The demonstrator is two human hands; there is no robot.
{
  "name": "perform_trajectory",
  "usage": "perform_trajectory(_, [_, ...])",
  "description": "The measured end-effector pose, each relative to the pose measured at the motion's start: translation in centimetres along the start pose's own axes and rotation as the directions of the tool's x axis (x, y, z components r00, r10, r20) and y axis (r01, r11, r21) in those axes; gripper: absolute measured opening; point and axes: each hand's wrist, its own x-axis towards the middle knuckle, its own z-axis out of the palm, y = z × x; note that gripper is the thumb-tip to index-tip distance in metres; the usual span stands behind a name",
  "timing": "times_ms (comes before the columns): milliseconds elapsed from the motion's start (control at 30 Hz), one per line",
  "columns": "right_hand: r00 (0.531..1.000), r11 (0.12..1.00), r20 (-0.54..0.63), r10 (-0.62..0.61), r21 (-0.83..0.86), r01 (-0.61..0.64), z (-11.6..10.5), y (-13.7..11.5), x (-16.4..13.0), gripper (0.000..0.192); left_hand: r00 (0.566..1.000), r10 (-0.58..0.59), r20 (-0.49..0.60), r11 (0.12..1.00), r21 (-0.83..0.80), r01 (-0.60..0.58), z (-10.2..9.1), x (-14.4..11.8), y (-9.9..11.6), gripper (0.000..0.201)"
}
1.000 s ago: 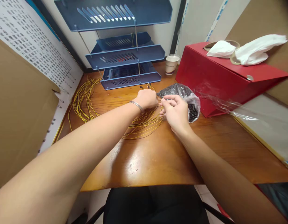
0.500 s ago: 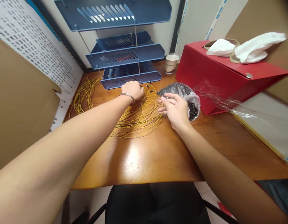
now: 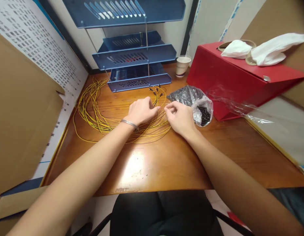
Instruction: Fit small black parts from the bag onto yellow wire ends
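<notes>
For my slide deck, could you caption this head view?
Both hands meet over coiled yellow wires on a wooden desk, beside a plastic bag.

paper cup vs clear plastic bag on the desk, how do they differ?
The paper cup stands upright and rigid at the back, by the blue tray rack; the clear plastic bag lies slumped and crumpled nearer the right hand. The cup is pale and opaque, contents hidden; the bag shows small black parts through its film. Both rest on the wooden desk beside the red box.

wire coils (image 3: pixel 97 111) on desk (image 3: pixel 166 164) left | bag (image 3: pixel 196 101) right | tray rack (image 3: pixel 137 65) behind | box (image 3: pixel 235 82) far right
</notes>
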Motion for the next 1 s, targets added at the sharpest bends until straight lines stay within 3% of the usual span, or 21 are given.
perform_trajectory(67, [0.987,0.985,0.102,-0.125,-0.105,0.135,0.3,-0.2,-0.2,0.011,1.000,-0.011,0.019,0.999,-0.030,0.011,0.5,-0.4,-0.6,0.042])
perform_trajectory(167, [0.944,0.961,0.250,-0.217,-0.114,0.251,0.5,-0.4,-0.3,0.013,1.000,0.010,-0.011,0.999,-0.048,-0.011,1.3,-0.7,-1.3,0.033])
perform_trajectory(400, [0.877,0.938,0.438,-0.195,-0.178,0.297,-1.2,0.4,0.0,0.017,0.997,0.030,-0.065,0.999,-0.034,-0.033,2.0,-0.7,-1.7,0.022])
perform_trajectory(700, [0.880,0.809,0.454,-0.142,-0.460,0.367,-2.7,-0.9,0.1,0.019,0.994,-0.055,-0.099,0.998,0.013,0.056,2.1,-0.6,-1.8,0.019])
perform_trajectory(867, [0.869,0.811,0.461,-0.178,-0.432,0.395,-2.3,-1.1,-0.1,0.016,0.991,-0.071,-0.111,0.996,0.041,0.076,2.2,-0.4,-1.6,0.022])
perform_trajectory(1000, [0.910,0.847,0.368,-0.193,-0.405,0.343,-1.9,-0.8,-0.2,0.014,0.991,-0.062,-0.121,0.998,0.016,0.064,1.8,-0.8,-1.3,0.026])
